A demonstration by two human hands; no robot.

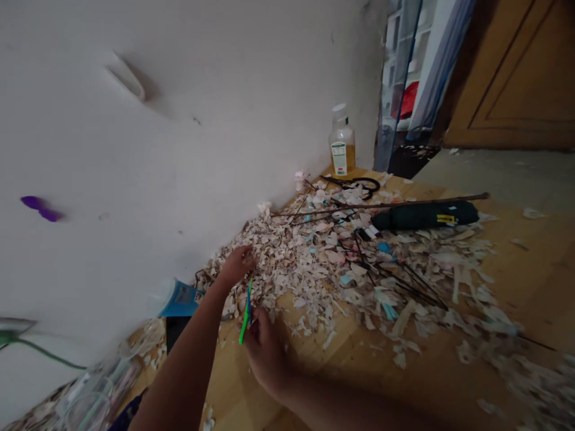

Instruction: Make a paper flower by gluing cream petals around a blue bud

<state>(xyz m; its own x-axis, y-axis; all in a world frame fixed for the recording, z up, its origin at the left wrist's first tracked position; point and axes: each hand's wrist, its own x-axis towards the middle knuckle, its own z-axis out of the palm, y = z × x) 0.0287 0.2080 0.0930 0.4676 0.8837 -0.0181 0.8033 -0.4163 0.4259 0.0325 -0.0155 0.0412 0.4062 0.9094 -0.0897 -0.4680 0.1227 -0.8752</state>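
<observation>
My left hand point(238, 265) reaches over the left side of a heap of pale petal-like scraps point(283, 251). Its fingers are curled together, and whatever they hold is too small to make out. Closer to me, my right hand point(266, 353) is closed around a slim green and blue tool that looks like small scissors point(247, 314). The tool points up and away, towards the left hand, and part of it is hidden by the fingers.
Behind the heap stand a bottle of yellowish liquid point(344, 146) and black-handled scissors point(366, 182). A folded dark umbrella point(426, 215) and a long thin stick point(431, 200) lie right. A blue cup point(179, 297) lies tipped at the wall point(157, 167).
</observation>
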